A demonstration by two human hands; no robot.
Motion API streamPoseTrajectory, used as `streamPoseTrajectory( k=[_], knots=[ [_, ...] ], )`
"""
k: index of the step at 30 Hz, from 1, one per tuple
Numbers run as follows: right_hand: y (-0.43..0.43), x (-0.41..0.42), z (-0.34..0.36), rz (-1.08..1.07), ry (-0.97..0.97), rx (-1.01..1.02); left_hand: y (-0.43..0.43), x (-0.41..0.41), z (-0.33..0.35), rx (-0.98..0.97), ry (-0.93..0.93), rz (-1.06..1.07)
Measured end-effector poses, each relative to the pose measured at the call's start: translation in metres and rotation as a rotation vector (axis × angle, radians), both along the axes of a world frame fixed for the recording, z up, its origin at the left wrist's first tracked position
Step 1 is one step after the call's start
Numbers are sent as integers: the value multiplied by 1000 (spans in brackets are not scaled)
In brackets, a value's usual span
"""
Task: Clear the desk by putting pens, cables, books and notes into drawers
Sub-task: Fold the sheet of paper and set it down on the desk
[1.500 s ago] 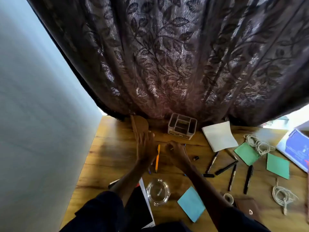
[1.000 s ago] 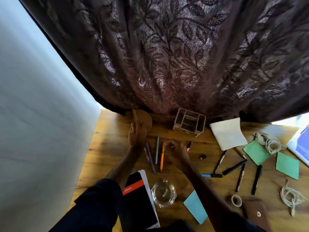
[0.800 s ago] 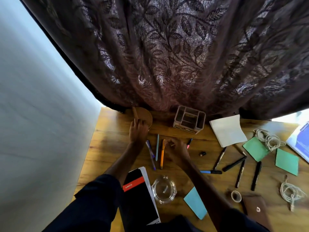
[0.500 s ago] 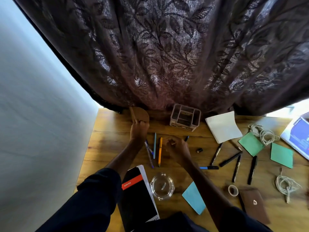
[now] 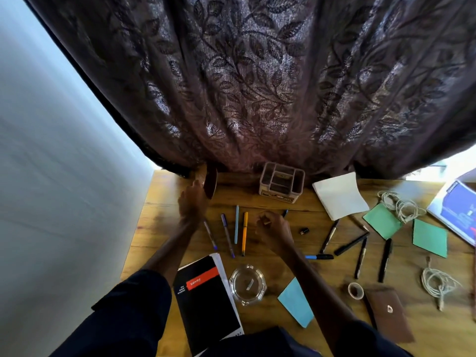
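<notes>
Several pens lie side by side on the wooden desk (image 5: 257,197): two purple pens (image 5: 228,235), a light blue pen (image 5: 236,224) and an orange pen (image 5: 244,233). My left hand (image 5: 192,202), blurred, grips the edge of a brown wooden disc (image 5: 210,181) tipped up at the desk's back. My right hand (image 5: 273,228) is curled just right of the orange pen and pinches a small pale brown piece (image 5: 265,222). More black pens (image 5: 350,244), green notes (image 5: 382,220), a blue note (image 5: 296,301), white paper (image 5: 340,195), coiled cables (image 5: 398,206) and a black book (image 5: 206,300) lie around.
A compartment organizer (image 5: 282,181) stands against the dark curtain (image 5: 257,86). A glass ashtray (image 5: 247,284), tape roll (image 5: 355,290), brown pouch (image 5: 389,315), black cap (image 5: 304,230), blue marker (image 5: 319,257), second cable (image 5: 438,282) and a blue-white book (image 5: 456,210) are on the desk. A wall is at left.
My left hand moved off the pens to the back of the desk and tipped the wooden disc onto its edge. The pens it covered are uncovered. My right hand stayed curled in place.
</notes>
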State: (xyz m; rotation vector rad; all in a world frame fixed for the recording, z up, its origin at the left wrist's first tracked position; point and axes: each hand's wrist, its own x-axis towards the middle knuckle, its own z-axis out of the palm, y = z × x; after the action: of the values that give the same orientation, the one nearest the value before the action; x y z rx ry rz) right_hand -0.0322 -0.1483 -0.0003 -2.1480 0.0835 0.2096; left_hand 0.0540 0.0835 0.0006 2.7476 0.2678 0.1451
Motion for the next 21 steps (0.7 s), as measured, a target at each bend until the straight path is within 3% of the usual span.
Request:
streamPoseTrajectory(
  k=[3,6,10,13,21],
  knots=[
    [5,-1,0,0,12,37,10,-13,5,-290,-107,16],
    [-4,0,5,-46,33,2,9,-27,6,-444,-142,-130],
    [-33,3,19,15,-126,-167,-13,-45,3,-597,10,-446],
    [-65,-3,24,145,-182,-262,-40,-57,2,-614,95,-592],
    [-90,-63,-1,139,32,-204,-56,-74,-17,-563,294,-737]
  ],
)
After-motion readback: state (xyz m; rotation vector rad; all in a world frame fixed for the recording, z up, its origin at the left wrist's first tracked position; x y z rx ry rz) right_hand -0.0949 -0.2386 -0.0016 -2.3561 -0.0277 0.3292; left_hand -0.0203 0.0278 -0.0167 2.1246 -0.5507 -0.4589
